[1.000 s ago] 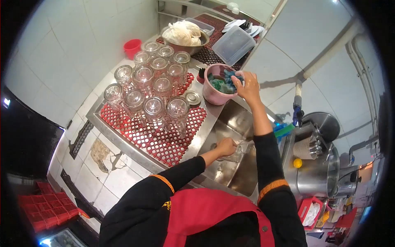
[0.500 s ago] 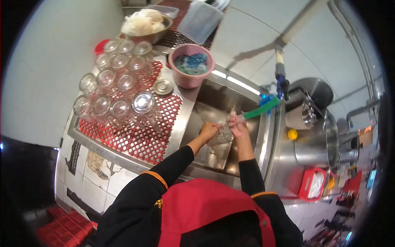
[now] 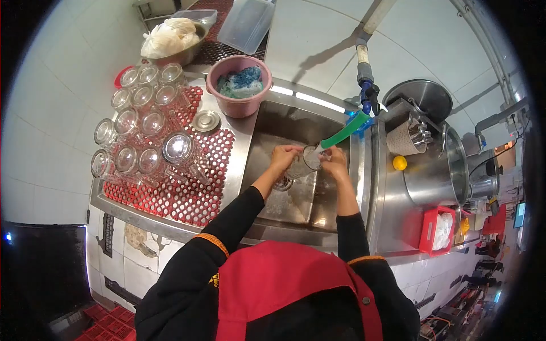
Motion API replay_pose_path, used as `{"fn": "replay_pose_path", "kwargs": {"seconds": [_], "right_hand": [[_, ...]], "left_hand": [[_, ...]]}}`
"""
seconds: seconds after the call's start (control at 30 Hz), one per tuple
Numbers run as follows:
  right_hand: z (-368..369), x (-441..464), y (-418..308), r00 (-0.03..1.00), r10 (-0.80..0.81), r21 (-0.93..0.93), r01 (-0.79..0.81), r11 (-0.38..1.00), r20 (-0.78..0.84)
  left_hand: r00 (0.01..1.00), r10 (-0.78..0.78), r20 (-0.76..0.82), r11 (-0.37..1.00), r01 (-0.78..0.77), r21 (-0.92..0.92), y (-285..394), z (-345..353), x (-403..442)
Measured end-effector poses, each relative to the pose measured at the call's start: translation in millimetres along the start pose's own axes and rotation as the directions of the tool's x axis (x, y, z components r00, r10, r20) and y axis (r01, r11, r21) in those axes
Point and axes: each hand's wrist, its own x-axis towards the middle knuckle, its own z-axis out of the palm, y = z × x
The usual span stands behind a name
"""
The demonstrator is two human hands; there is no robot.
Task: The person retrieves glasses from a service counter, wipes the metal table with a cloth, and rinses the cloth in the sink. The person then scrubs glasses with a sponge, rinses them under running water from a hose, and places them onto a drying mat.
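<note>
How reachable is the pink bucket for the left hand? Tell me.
Probably yes: nothing visible blocks the way from the left hand to the pink bucket, though that hand holds a glass it may have to release.

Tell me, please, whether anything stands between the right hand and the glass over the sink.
Nothing visible does: the right hand is right at the rim of the glass. The green hose slants down to its mouth, beside that hand.

Steel counter beside sink: red mat w/ approx. 13 glass mugs upside-down, close together; round lid nr mat's R edge; pink bucket & metal bowl farther back.
</note>
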Motion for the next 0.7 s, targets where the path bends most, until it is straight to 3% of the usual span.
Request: {"fn": "replay_pose_path", "kwargs": {"seconds": [0.03,0.07,0.1,0.13,0.27,0.3,0.33,0.4,0.47,0.5,0.57,0.6,0.63,0.67,0.7], "right_hand": [[11,0,21,0.982,0.116,0.027,-0.122,0.992,0.148],[8,1,18,0.982,0.118,0.027,-0.123,0.992,0.148],[5,1,15,0.905,0.317,0.208,-0.381,0.901,0.284],[2,1,12,0.770,0.457,0.335,-0.616,0.713,0.446],[-3,-1,5,0.753,0.485,0.375,-0.649,0.662,0.445],[-5,-2,5,0.734,0.473,0.453,-0.676,0.581,0.488],[-7,-3,5,0.716,0.454,0.521,-0.698,0.492,0.530],[-5,-4,10,0.719,0.440,0.551,-0.695,0.463,0.538],[1,-6,18,0.722,0.422,0.578,-0.692,0.432,0.549],[6,-8,26,0.695,0.408,0.599,-0.719,0.353,0.593],[23,-12,48,0.667,0.388,0.612,-0.742,0.273,0.636],[38,-16,65,0.635,0.291,0.634,-0.765,0.109,0.716],[50,-20,76,0.606,0.179,0.623,-0.780,-0.058,0.775],[59,-28,79,0.604,0.176,0.621,-0.782,-0.056,0.777],[69,-36,73,0.626,0.173,0.642,-0.764,-0.058,0.761]], "left_hand": [[1.000,-0.017,-0.002,1.000,0.017,-0.001,-3,0,2],[0.999,-0.034,-0.005,0.999,0.034,-0.003,-3,0,2],[0.999,-0.036,-0.004,0.999,0.036,-0.001,-4,0,2],[0.999,-0.032,-0.011,0.999,0.032,0.022,-4,1,2],[1.000,-0.014,-0.018,1.000,0.014,0.013,-7,4,5],[1.000,-0.014,-0.017,1.000,0.015,0.014,-3,4,4],[1.000,-0.004,-0.026,0.997,0.006,0.077,1,5,3],[0.999,0.005,-0.037,0.990,0.001,0.140,23,6,-5],[0.996,0.091,-0.006,0.932,-0.083,0.353,42,9,-10],[0.996,0.090,-0.009,0.932,-0.081,0.353,41,12,-8],[0.941,0.337,0.038,0.700,-0.277,0.658,40,23,-5],[0.941,0.337,0.034,0.700,-0.275,0.659,44,28,-7],[0.933,0.342,0.109,0.549,-0.292,0.783,53,34,-13],[0.926,0.330,0.182,0.376,-0.306,0.875,60,39,-19],[0.892,0.334,0.305,0.296,-0.407,0.864,64,43,-25]]}}
